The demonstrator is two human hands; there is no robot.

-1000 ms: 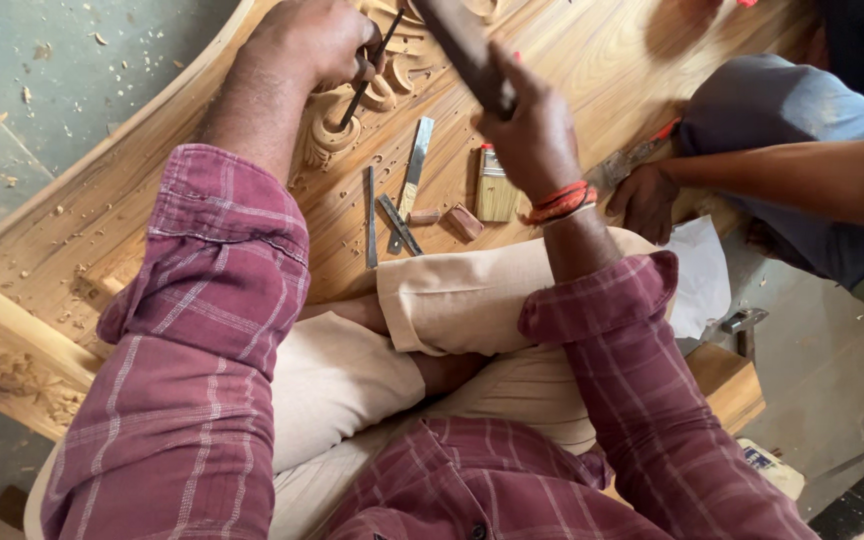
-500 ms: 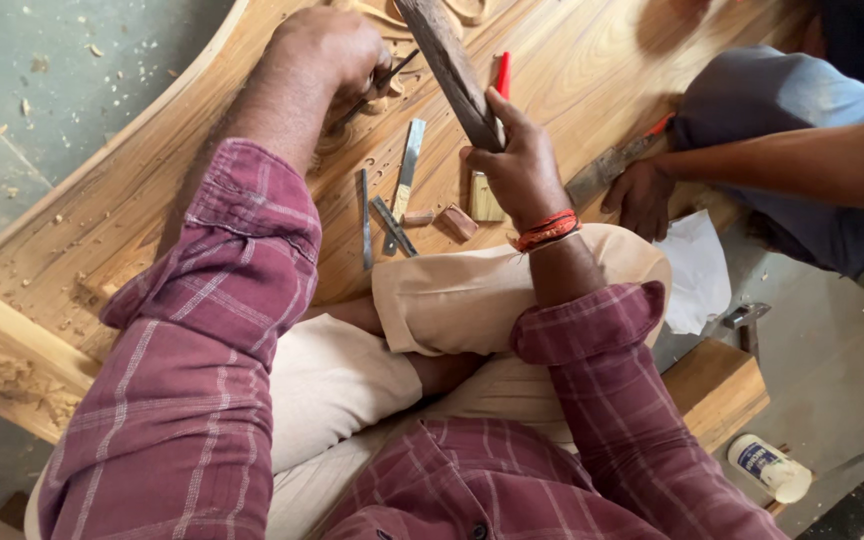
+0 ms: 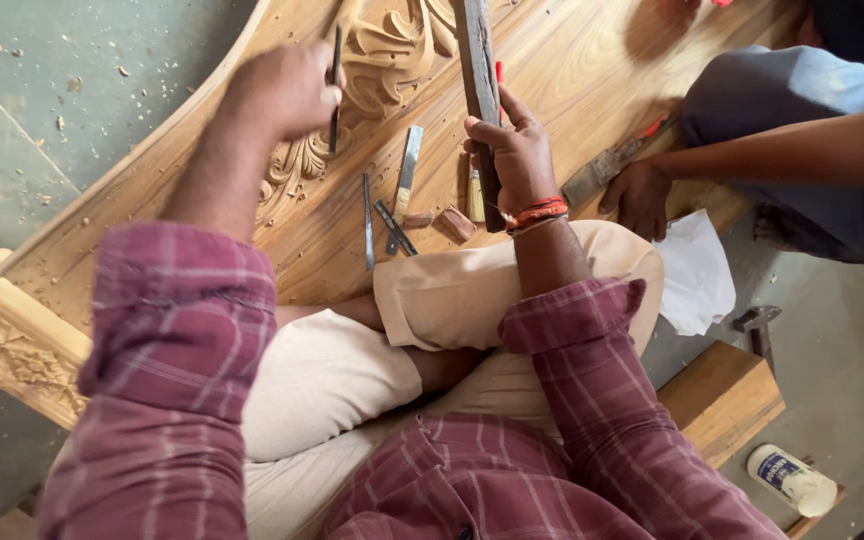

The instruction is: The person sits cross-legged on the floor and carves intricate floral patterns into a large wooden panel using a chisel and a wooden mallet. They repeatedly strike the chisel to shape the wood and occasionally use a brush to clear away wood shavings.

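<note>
My left hand grips a thin dark chisel, held upright with its tip on the leafy carving cut into a large curved wooden panel. My right hand holds a dark wooden stick raised nearly upright beside the carving. Red bands sit on that wrist. I sit cross-legged on the panel in pale trousers and a maroon checked shirt.
Several chisels and small wood bits lie on the panel by my knee. Another person's hand rests at the panel's right edge near a brush. A white cloth, a wooden block, a hammer and a white bottle lie on the floor.
The view has shifted, so both hands sit lower in frame. My right hand has swung the stick from slanted to nearly upright. My left hand stays on the chisel at the carving.
</note>
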